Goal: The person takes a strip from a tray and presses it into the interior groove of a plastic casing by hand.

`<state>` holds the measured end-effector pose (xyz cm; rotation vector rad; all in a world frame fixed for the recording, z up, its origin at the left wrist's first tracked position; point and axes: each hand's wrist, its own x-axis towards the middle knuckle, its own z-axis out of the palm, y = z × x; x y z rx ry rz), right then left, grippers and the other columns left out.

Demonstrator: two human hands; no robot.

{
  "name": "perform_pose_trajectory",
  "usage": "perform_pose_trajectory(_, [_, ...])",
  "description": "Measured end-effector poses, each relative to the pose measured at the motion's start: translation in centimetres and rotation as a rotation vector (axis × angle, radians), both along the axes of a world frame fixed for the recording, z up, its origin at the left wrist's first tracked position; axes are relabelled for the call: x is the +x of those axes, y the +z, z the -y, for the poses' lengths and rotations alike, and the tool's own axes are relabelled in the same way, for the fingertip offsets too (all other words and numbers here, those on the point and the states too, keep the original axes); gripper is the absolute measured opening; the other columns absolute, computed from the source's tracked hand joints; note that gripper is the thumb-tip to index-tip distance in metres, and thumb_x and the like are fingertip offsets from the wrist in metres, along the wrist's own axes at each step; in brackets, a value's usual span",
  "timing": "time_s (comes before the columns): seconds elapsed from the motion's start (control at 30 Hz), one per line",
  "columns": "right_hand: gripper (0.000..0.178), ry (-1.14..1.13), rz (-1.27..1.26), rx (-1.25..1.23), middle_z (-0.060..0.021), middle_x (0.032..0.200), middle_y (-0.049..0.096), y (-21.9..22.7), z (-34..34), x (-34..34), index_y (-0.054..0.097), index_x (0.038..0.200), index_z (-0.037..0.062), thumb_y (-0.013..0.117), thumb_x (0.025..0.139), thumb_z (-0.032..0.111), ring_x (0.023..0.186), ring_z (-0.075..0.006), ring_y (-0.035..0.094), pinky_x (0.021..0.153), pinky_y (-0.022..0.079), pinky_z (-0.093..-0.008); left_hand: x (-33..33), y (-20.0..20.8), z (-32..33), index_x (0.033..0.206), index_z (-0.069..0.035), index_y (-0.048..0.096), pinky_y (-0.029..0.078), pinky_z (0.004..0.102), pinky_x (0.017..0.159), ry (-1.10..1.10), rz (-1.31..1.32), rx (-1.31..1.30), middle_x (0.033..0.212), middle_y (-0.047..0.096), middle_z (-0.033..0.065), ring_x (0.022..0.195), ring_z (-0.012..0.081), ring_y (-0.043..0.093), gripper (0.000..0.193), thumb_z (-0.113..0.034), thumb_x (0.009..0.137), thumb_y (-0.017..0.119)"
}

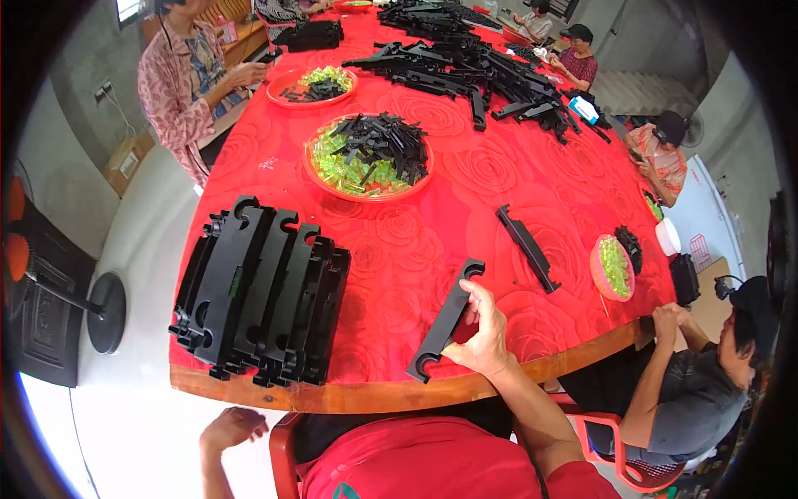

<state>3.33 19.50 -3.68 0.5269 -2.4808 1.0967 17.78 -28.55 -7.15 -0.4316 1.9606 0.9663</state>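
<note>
My right hand (482, 339) is closed around a long black plastic bar (444, 326) with a hooked, rounded notch at each end. The bar is tilted just above the red cloth, close to the table's front edge. Down at the left, off the table, my left hand (235, 428) hangs with loosely bent fingers and nothing visible in it. A thick stack of similar black bars (259, 291) stands on the cloth at the near left. Another single black bar (529, 248) lies by itself to the right of my right hand.
A red bowl (309, 176) of yellow-green and black small pieces sits mid-table, with a similar bowl (276, 93) behind it. A pink bowl (600, 283) is at the right. Black parts (449, 62) are heaped at the far end. Several people sit around the table.
</note>
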Motion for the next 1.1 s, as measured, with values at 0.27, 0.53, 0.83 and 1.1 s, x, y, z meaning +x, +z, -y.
perform_pose_trajectory(0.27, [0.094,0.098,-0.016,-0.149,-0.0196,0.122,0.071,1.2,1.0,0.8,0.053,0.143,0.0015,0.1,0.066,0.026,0.108,-0.0333,0.074,0.093,0.06,-0.0429,-3.5,10.8,-12.0,0.135,0.01,0.062,0.054,0.0333,0.092,0.06,-0.403,0.677,0.115,0.07,0.0138,0.1,0.0189,0.065,0.045,-0.03,0.115,0.054])
perform_pose_trajectory(0.53, [0.092,0.274,-0.054,-0.009,-0.0213,0.119,0.069,3.4,2.5,2.5,0.053,0.144,0.0029,0.096,0.065,0.022,0.106,-0.0395,0.072,0.09,0.059,-0.0469,-12.8,3.3,-26.4,0.132,0.005,0.065,0.051,0.0296,0.088,0.111,-0.542,0.855,0.109,0.067,0.0047,0.102,0.0115,0.058,0.052,-0.042,0.118,0.048])
perform_pose_trajectory(0.83, [0.098,0.239,-0.016,0.116,-0.0185,0.112,0.067,3.6,4.1,2.7,0.046,0.152,0.0044,0.089,0.065,0.014,0.105,-0.0383,0.069,0.085,0.058,-0.0493,-12.0,2.5,-28.0,0.105,0.002,0.063,0.05,0.0396,0.07,0.315,-0.882,0.669,0.08,0.059,0.0129,0.078,0.0163,0.055,0.045,-0.037,0.118,0.045])
perform_pose_trajectory(1.1, [0.095,0.189,-0.021,0.083,-0.0164,0.118,0.067,3.0,4.3,2.5,0.051,0.142,0.0057,0.092,0.057,0.012,0.102,-0.0376,0.071,0.08,0.061,-0.0454,-12.5,3.2,-27.4,0.121,0.005,0.068,0.053,0.034,0.076,0.224,-0.706,0.724,0.091,0.07,0.0099,0.087,0.0132,0.062,0.048,-0.039,0.117,0.048])
